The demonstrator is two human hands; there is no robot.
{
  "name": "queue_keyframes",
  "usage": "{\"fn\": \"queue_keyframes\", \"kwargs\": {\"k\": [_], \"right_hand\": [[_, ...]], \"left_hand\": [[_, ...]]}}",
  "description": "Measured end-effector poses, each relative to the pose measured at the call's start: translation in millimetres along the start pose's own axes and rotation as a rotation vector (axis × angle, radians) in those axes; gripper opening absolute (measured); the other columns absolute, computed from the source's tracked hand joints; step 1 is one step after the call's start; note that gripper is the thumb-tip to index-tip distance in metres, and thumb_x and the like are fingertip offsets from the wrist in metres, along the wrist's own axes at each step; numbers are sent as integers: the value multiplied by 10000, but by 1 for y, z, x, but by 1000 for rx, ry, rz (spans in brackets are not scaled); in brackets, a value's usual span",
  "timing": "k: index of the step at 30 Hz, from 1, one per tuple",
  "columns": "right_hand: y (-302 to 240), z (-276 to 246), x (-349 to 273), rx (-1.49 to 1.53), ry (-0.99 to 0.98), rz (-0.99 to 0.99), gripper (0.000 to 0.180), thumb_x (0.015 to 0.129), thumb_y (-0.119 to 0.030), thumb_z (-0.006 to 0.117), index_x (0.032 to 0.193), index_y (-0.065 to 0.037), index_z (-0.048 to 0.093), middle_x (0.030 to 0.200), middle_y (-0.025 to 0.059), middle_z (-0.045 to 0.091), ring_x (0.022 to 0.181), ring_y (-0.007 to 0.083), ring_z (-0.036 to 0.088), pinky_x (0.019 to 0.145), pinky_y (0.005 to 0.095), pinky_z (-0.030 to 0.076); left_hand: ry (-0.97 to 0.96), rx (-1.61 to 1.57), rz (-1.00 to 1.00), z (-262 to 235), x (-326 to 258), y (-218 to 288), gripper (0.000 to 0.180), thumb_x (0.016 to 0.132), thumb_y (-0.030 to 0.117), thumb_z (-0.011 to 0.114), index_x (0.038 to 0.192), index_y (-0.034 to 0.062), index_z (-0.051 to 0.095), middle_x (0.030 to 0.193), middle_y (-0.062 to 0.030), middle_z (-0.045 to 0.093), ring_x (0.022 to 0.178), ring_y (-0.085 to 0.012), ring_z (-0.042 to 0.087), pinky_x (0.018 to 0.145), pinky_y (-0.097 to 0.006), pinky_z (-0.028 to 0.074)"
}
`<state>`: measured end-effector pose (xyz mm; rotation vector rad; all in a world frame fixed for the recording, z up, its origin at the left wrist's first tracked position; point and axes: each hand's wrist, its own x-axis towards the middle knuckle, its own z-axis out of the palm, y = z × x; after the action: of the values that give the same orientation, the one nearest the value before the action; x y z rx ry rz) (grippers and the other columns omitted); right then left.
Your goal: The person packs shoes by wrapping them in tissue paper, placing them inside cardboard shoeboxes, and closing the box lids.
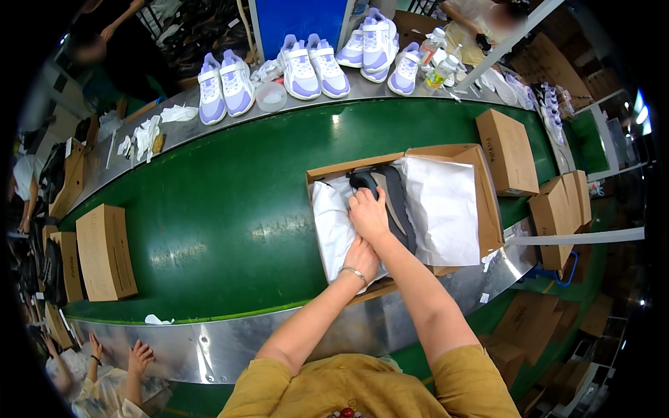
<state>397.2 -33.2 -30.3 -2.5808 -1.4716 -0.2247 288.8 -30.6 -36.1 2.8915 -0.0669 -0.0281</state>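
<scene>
An open brown cardboard shoe box (493,209) lies on the green belt in front of me. White wrapping paper (442,209) is folded out over its right side, and more paper lines the left side. A black shoe with a beige side panel (397,205) rests lengthwise inside. My right hand (369,212) grips the shoe near its far end, fingers curled over the dark upper. My left hand (362,258), with a bracelet at the wrist, reaches into the box beside the shoe, under my right wrist. Its fingers are hidden there.
White and purple sneakers (300,70) line the far metal ledge, near bottles (441,72) and crumpled paper (146,136). Closed cardboard boxes stand on the belt at left (104,254) and right (507,153). Another person's hands (141,357) are at the near left edge.
</scene>
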Motion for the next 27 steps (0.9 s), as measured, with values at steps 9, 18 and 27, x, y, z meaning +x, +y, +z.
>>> {"fn": "queue_keyframes", "kwargs": {"k": [9, 18, 27], "right_hand": [[6, -6, -5, 385, 14, 109, 371, 783, -146, 477, 1147, -73, 488, 1264, 82, 457, 1226, 246, 360, 1025, 467, 177], [43, -45, -58, 113, -89, 206, 457, 845, -245, 490, 1292, -190, 408, 1383, 125, 297, 1282, 329, 259, 974, 522, 278], [28, -31, -71, -179, -131, 216, 515, 833, -317, 510, 1316, -202, 371, 1377, 175, 292, 1273, 367, 262, 912, 591, 318]], "left_hand": [[185, -80, 81, 4, -1, 0, 357, 782, 198, 471, 1064, 1, 564, 1085, -121, 557, 1119, -244, 437, 993, -392, 266], [160, -72, 16, 9, 5, 5, 319, 725, 208, 565, 966, 1, 584, 1071, -143, 540, 1115, -267, 430, 1010, -406, 254], [376, -392, 42, -5, -1, 4, 352, 738, 83, 573, 1050, -71, 517, 1126, -195, 510, 1152, -322, 416, 1009, -420, 297]]}}
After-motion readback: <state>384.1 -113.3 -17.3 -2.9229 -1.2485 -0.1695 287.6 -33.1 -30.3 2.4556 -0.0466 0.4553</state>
